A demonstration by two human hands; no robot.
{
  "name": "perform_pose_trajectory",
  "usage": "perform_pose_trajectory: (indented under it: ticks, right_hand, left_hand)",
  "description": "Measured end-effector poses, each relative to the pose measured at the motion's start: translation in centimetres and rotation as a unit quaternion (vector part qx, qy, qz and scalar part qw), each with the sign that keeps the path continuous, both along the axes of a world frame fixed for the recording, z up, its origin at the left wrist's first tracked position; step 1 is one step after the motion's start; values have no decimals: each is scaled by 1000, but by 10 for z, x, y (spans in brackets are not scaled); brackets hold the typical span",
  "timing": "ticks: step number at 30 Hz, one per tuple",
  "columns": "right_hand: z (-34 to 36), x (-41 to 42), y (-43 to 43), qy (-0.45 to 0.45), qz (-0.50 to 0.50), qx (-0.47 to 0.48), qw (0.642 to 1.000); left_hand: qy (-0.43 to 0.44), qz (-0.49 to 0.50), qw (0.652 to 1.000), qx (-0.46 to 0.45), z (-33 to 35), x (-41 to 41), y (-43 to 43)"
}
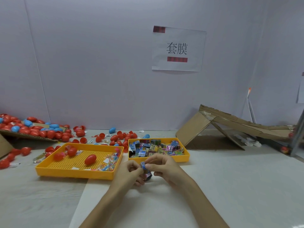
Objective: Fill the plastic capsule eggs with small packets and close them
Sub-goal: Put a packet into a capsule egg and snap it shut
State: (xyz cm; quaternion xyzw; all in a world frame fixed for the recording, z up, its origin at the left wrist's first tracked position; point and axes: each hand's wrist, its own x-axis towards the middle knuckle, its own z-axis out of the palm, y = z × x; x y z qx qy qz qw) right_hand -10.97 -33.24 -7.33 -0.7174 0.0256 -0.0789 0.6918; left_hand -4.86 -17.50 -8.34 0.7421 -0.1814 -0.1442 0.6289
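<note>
Both of my hands meet over the table in front of the trays. My right hand (162, 167) pinches a small blue packet (143, 165) between thumb and fingers. My left hand (130, 174) touches the same packet with its fingertips and curls round a dark capsule half (147, 176) just below it; most of that half is hidden. The small yellow tray (185, 156) behind my hands is full of colourful packets (153, 148). A closed red capsule egg (90, 159) lies in the large yellow tray (74, 173) to the left.
Several red and blue capsule eggs (32, 129) lie on a flat cardboard sheet and on the table at the far left. A collapsed cardboard box (230, 129) lies at the right. A paper sign (177, 49) hangs on the wall.
</note>
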Motion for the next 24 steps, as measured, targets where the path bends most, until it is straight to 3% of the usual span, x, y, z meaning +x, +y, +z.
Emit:
perform_pose_trajectory:
  ticks: [3,10,16,18,20,21,23,24]
  right_hand:
    - [0,1,0,-19,-3,-4,1000]
    - [-3,4,-1,-51,-52,15,997]
    - [-2,6,-2,-44,-61,35,997]
    - [-1,5,-3,-39,-76,35,996]
    - [0,5,-5,-45,-92,37,994]
    - [1,4,-5,-45,-98,37,993]
    - [1,4,-6,-42,-104,34,993]
    - [1,4,-5,-39,-104,30,993]
  left_hand:
    - [19,16,999,-29,0,3,1]
    - [-38,25,999,14,-4,4,-3]
    - [-85,14,993,-80,9,7,3]
    - [-136,78,981,-113,18,20,13]
    - [-223,161,961,-5,25,41,26]
    - [-261,188,939,118,27,53,33]
    - [-260,192,866,381,27,74,51]
    - [-229,174,845,452,27,83,60]
